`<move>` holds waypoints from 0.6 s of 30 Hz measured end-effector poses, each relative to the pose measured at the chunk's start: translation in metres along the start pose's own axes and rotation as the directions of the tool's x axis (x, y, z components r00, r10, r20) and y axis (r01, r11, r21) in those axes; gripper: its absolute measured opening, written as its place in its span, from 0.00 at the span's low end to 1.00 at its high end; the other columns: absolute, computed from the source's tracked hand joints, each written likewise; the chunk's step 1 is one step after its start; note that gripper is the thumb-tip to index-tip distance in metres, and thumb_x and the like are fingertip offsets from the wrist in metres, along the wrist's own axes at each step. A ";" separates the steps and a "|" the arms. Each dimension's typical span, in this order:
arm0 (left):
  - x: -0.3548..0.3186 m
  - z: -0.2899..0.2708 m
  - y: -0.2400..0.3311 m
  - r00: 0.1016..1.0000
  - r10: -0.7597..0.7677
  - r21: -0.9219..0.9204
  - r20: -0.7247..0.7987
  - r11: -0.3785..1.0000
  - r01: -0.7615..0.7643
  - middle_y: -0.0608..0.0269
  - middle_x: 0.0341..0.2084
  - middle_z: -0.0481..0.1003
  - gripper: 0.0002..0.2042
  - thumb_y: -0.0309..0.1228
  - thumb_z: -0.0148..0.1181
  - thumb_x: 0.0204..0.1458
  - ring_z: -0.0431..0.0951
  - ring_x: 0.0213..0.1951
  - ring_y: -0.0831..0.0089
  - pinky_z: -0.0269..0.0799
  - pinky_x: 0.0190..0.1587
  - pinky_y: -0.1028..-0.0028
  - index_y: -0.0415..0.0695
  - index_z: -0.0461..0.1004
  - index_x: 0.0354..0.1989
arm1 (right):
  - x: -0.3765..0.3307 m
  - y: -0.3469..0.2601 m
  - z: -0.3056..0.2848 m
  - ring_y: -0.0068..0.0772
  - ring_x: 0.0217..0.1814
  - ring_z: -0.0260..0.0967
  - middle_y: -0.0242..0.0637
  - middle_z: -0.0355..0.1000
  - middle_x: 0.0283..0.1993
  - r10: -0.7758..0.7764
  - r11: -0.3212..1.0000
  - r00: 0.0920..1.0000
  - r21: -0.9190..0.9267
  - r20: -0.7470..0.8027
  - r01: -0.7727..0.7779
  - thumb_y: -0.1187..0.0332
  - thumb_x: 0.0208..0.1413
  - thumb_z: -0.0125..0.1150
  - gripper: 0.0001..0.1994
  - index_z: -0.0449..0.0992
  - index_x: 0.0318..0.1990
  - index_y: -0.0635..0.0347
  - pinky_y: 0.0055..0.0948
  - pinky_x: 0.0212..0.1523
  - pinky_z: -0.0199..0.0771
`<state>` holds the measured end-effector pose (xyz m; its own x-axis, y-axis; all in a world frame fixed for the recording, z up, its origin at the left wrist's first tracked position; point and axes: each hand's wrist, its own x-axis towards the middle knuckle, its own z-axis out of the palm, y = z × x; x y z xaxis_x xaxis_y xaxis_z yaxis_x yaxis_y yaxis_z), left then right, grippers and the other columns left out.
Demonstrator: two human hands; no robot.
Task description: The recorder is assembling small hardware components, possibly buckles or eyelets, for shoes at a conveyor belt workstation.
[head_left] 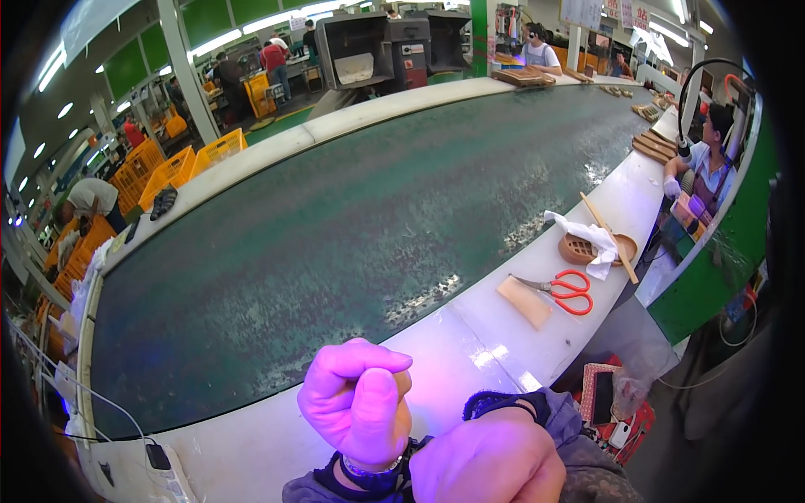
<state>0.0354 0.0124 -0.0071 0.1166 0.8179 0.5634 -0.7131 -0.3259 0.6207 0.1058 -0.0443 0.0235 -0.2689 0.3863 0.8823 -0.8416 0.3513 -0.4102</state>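
Observation:
My left hand (356,407) is curled into a fist above the near edge of the white ledge, its thumb pressed toward the bent index finger. Nothing shows in it. A bracelet and a dark band (369,471) circle its wrist. Lower and to the right, my right hand (490,459) is closed, its knuckles close to the left wrist; its fingertips are mostly hidden. Farther right on the ledge lie red-handled scissors (572,293), partly over a tan rectangular piece (524,303). Beyond them a white cloth (597,243) and a wooden stick (609,235) rest across a brown oval dish (577,250).
A wide green conveyor belt (335,235) runs between white ledges (428,356). Orange crates (172,178) stand beyond its left side. At right, a gloved co-worker (713,163) sits near brown slats (654,145). A power strip (174,478) with a cable lies at lower left.

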 end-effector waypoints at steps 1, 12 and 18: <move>0.000 0.001 0.000 1.000 -0.010 0.002 -0.004 1.000 0.010 0.67 0.12 0.63 0.10 0.30 0.54 0.48 0.56 0.13 0.86 0.48 0.15 0.82 0.33 0.68 0.25 | -0.005 0.007 0.007 0.35 0.14 0.64 0.42 0.67 0.20 -0.087 0.996 0.989 0.024 -0.120 0.091 0.75 0.47 0.53 0.06 0.69 0.24 0.72 0.27 0.14 0.61; 0.001 0.000 0.002 1.000 -0.009 -0.005 -0.004 1.000 0.009 0.67 0.11 0.62 0.09 0.29 0.54 0.48 0.57 0.12 0.86 0.49 0.15 0.82 0.33 0.68 0.25 | 0.002 -0.007 -0.005 0.30 0.13 0.62 0.38 0.67 0.18 0.045 0.997 0.996 -0.052 -0.078 -0.049 0.75 0.44 0.57 0.06 0.70 0.21 0.69 0.23 0.14 0.59; 0.001 0.000 0.005 0.998 -0.053 -0.037 0.021 0.998 0.054 0.68 0.10 0.60 0.14 0.36 0.49 0.51 0.55 0.12 0.85 0.48 0.15 0.82 0.33 0.68 0.27 | -0.004 -0.010 -0.018 0.30 0.16 0.63 0.38 0.67 0.19 0.105 0.984 0.994 -0.140 -0.025 -0.107 0.74 0.46 0.56 0.07 0.70 0.21 0.67 0.23 0.18 0.61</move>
<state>0.0319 0.0115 -0.0032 0.1690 0.8236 0.5413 -0.7308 -0.2638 0.6295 0.1240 -0.0345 0.0200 -0.3439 0.4422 0.8283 -0.7341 0.4235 -0.5309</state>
